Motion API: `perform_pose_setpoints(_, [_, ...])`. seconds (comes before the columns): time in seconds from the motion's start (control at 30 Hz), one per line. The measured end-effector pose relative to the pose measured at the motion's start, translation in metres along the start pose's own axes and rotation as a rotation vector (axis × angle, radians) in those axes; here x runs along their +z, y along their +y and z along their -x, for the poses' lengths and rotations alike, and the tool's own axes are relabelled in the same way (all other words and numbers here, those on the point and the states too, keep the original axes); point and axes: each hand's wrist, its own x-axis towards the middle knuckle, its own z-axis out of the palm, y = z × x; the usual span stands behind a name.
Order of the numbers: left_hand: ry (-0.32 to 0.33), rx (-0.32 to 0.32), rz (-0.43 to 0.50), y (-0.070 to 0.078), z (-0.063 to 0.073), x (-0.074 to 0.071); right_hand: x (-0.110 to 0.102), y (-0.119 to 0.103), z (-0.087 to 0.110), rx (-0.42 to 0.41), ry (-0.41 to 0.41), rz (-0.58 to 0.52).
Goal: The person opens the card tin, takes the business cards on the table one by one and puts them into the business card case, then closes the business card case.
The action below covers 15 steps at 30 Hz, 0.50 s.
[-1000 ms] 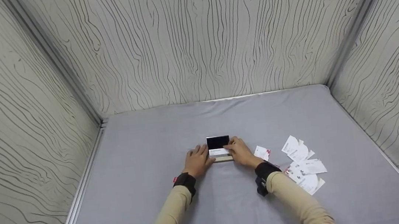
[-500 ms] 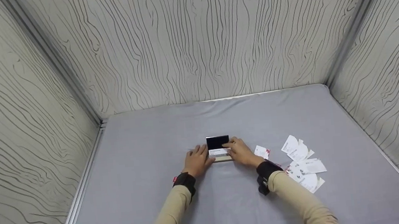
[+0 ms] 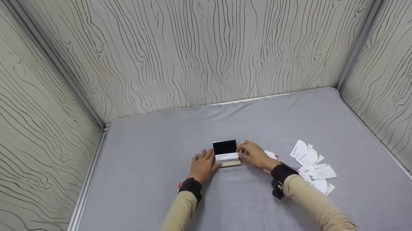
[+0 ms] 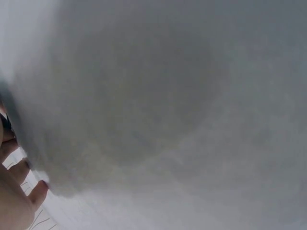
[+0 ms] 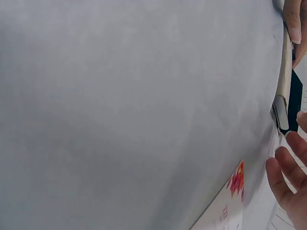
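Observation:
A business card case (image 3: 230,164) stands with its lid raised on the grey cloth, showing a black inner lid and a cream front. A white card (image 3: 226,156) lies inside it. My left hand (image 3: 202,166) holds the case at its left side, the thumb on the front corner. At the case's right end is my right hand (image 3: 253,154), fingers loosely bent and holding nothing I can see. The right wrist view has its fingertips (image 5: 274,165) beside the case's end; whether they touch it I cannot tell. In the left wrist view only some left fingers (image 4: 38,194) show.
Several white cards (image 3: 307,157) lie loosely spread on the right, some overlapping. One card with a red pattern (image 5: 225,208) is partly hidden behind the right wrist in the head view. Patterned panels (image 3: 199,47) wall in the cloth-covered table (image 3: 148,144).
My right hand has drawn back to the right, off the white card to the case's right end. My left hand and the case have stayed in place.

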Motion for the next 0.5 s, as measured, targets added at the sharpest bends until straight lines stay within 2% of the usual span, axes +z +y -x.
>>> perform_pose_setpoints(0.23, [0.012,0.009,0.004,-0.001,0.001,0.001,-0.013,0.006,0.008,0.058,-0.032,0.047])
perform_pose_setpoints(0.5, [0.011,0.008,0.035,-0.003,0.001,0.003,-0.031,0.021,0.018,0.055,-0.100,0.049])
